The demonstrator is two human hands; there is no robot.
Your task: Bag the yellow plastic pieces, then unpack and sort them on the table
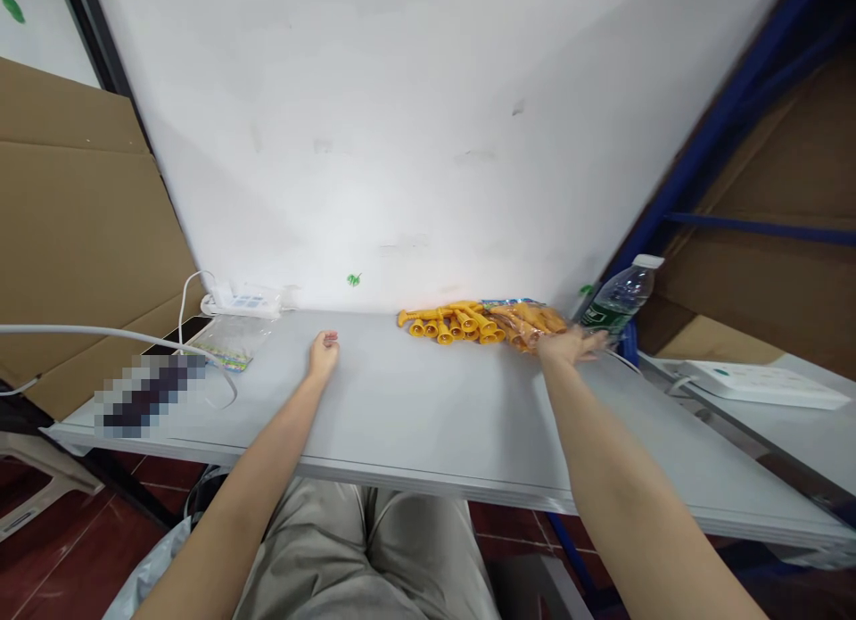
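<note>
My left hand [324, 351] rests on the grey table [415, 406] with its fingers curled in and nothing visible in it. My right hand [570, 343] reaches to the back right, fingers spread, touching a clear bag of orange plastic parts [530, 321]. Beside the bag, to its left, lies a loose pile of yellow-orange funnel-shaped parts [449, 323] against the white wall.
A clear water bottle [619, 301] leans at the table's back right corner. A white power strip [244, 303] with a cable and a small clear bag of beads [231, 342] lie at the back left. Another power strip [755, 381] sits on the neighbouring table.
</note>
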